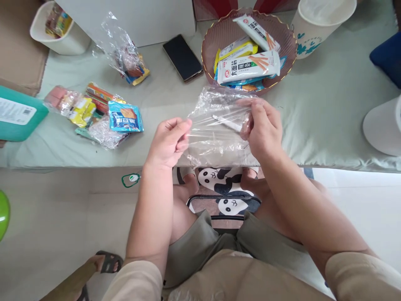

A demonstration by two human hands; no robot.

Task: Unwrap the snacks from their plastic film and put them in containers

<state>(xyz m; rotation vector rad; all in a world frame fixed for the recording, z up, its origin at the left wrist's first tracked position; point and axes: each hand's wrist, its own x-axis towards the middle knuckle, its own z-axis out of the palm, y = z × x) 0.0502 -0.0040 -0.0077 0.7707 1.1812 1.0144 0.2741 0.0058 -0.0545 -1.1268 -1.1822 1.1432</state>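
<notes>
A clear plastic bag [216, 144] is stretched between my two hands above the front edge of the cloth-covered table. My left hand [169, 140] pinches its left side with closed fingers. On the other side, my right hand [263, 123] is closed on the bag's upper right part. A thin white strip [227, 123] shows through the film; whether it lies inside or behind the bag I cannot tell. Just beyond the bag stands a pink ribbed bowl [213, 31] with a gold rim, holding several snack packets, a white one [247, 67] on top.
Snack packets, among them a blue one [125, 117], lie at the left. Behind them are a plastic-wrapped bundle [133, 65], a phone [183, 57] and a white bin [67, 39]. A patterned white bucket [316, 29] and a white container [384, 125] stand right. Another person's sandalled foot [109, 262] shows lower left.
</notes>
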